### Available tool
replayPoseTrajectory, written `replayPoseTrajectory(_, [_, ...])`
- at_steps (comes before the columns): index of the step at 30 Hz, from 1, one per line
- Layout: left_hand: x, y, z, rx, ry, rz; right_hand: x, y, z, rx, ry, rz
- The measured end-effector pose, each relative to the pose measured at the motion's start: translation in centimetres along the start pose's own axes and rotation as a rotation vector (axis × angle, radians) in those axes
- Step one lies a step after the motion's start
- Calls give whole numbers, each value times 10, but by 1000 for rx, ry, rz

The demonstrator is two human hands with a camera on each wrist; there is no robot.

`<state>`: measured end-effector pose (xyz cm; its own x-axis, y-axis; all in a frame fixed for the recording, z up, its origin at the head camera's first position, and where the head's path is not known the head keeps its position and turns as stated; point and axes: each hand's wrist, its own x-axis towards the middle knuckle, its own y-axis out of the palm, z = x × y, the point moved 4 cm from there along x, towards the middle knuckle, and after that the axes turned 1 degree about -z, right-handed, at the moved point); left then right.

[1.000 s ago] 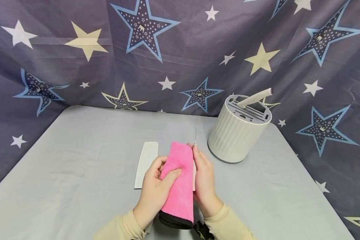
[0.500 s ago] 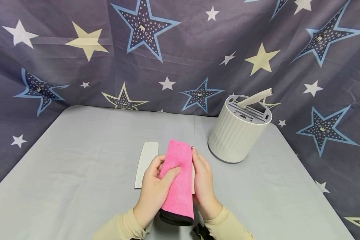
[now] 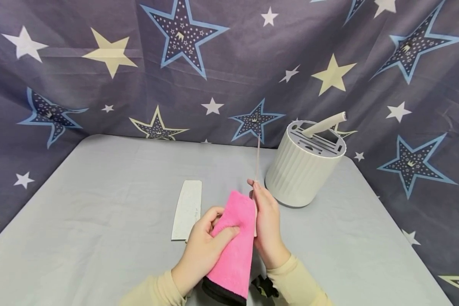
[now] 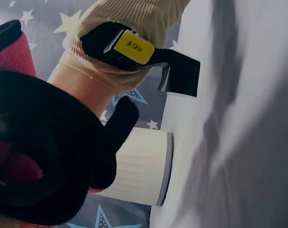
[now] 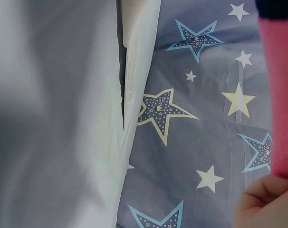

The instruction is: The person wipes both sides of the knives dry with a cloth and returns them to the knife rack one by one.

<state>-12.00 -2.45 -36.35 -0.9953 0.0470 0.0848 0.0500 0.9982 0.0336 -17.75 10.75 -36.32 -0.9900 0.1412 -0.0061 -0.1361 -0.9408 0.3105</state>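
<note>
My left hand [image 3: 210, 250] grips a folded pink towel [image 3: 233, 250] with a black hem, thumb lying across its front. Close on the right, my right hand [image 3: 265, 225] holds a knife upright, its thin blade [image 3: 258, 157] seen edge-on and pointing up and away. Part of the pale handle shows between towel and palm; the towel hides the rest. On the table left of the towel lies a second knife with a broad whitish blade [image 3: 186, 210], its handle mostly behind my left hand. The towel [image 4: 13, 57] also shows, dark-hemmed, in the left wrist view.
A cream ribbed knife block [image 3: 306, 170] stands at the back right, one pale handle [image 3: 325, 124] sticking out of its slotted grey top. The grey cloth-covered table [image 3: 99, 204] ends against a star-patterned curtain [image 3: 222, 63].
Both hands have shifted slightly right and, with them, the towel and the held knife. The thin blade now leans a little to the right. The lying knife and the block have stayed put.
</note>
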Motion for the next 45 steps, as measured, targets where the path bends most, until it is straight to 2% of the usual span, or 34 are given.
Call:
replayPoseTrajectory(3, [-1,0,0,24,19,19,3,-2,2,-3,-13,-17])
replayPoseTrajectory(7, [0,-5,1,28,8,-10,7,-3,6,-8,-35,-5])
replayPoseTrajectory(10, [2,-10,2,15,-11,-37,10,-5,13,-57,-79,-10])
replayPoseTrajectory(18, [8,-17,4,27,-22,-58,15,-17,30,-214,-152,-94])
replayPoseTrajectory(24, [11,-25,3,23,-47,-110,22,-24,46,-261,-220,-76])
replayPoseTrajectory(29, [14,-29,1,-8,-76,-115,27,-32,61,-337,-276,-61])
replayPoseTrajectory(33, [18,-34,0,-45,-93,-118,31,-39,76,-448,-316,-62])
replayPoseTrajectory(37, [23,-42,-1,-53,-112,-136,36,-48,95,-609,-372,-68])
replayPoseTrajectory(43, [28,-53,-2,-40,-155,-156,38,-62,126,-855,-537,-38])
replayPoseTrajectory(45, [28,-56,-1,-38,-168,-162,38,-69,138,-939,-589,-52])
